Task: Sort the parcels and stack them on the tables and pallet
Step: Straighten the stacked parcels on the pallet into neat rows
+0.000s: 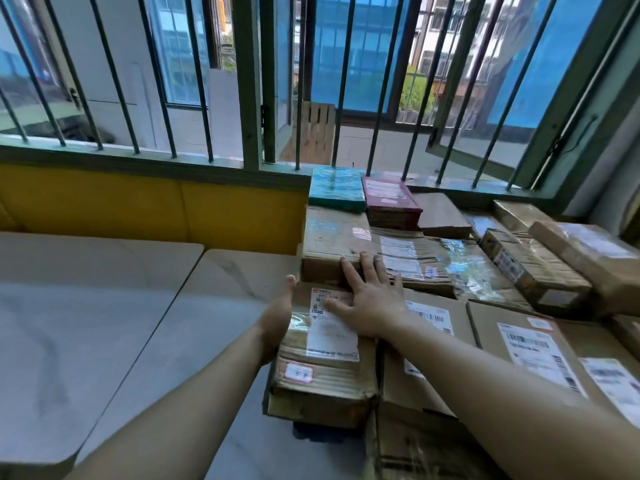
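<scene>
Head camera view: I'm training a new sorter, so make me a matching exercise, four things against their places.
1 teal plastic-wrapped flat parcel
2 maroon flat box with a white label
3 left hand
4 right hand

A flat on top of the brown cardboard parcel with the white shipping label
B against that parcel's left side
C back row, leftmost
D just right of the teal parcel

Pairs: 1-C, 2-D, 3-B, 4-A

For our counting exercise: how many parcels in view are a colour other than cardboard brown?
2: a teal parcel at the far end, near the window, and a maroon parcel just right of it. Others may be hidden underneath.
</scene>
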